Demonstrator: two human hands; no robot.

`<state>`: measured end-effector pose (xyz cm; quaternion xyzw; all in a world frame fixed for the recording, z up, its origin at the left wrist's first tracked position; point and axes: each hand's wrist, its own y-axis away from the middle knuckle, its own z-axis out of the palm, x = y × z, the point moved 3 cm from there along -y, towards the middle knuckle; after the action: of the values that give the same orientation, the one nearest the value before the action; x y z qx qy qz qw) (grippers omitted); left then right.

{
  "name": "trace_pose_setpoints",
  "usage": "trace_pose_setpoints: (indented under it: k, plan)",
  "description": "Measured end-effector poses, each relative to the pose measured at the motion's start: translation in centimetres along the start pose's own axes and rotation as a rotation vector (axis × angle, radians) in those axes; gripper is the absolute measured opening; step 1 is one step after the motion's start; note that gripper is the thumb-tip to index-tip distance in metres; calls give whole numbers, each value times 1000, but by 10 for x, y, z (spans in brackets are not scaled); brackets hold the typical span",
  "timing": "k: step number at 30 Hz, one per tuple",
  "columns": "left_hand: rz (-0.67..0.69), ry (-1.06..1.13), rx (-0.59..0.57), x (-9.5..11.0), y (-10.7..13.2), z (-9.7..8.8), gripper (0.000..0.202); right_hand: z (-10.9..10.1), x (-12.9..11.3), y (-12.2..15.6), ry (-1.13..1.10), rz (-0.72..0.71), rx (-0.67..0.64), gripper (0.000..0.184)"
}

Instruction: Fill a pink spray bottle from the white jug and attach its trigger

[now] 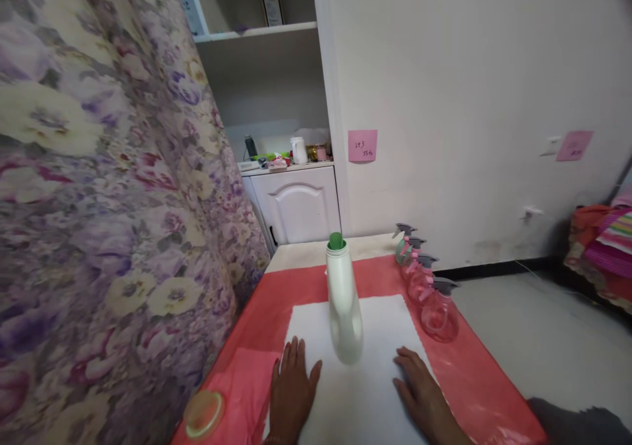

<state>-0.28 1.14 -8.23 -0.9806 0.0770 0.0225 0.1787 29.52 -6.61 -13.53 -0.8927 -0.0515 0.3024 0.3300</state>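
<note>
A pale green jug-like bottle with a built-in handle stands upright on a white sheet. Its mouth is uncapped and shows a green spout. To the bottle's left, my left hand lies flat at the sheet's left edge, fingers stretched out and thumb apart. My right hand rests near the sheet's right edge with its fingers loosely extended. Neither hand touches the bottle or holds anything. At the front left, a round gold-rimmed lid or jar sits beside my left hand.
Several spray bottles with grey trigger heads line the table's right side. A red cover lies over the table. On the left hangs a floral curtain. Behind stand a white cabinet with small items and a wall bearing pink notes.
</note>
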Motion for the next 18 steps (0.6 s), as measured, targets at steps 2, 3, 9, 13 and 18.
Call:
trace_pose_setpoints:
  k: [2, 3, 9, 13, 18]
  plan:
    - [-4, 3, -4, 0, 0, 0, 64, 4, 3, 4, 20, -13, 15, 30]
    - [-5, 5, -7, 0, 0, -1, 64, 5, 4, 5, 23, -16, 17, 30]
    - [-21, 13, -17, 1, -1, -4, 62, -1, -2, 3, 3, 1, 20, 28]
    - [-30, 10, -7, 2, -1, -3, 64, -5, -6, -1, -6, 2, 13, 26]
    - [-34, -10, 19, 1, 0, 0, 69, -7, -9, -2, 9, -3, -4, 26]
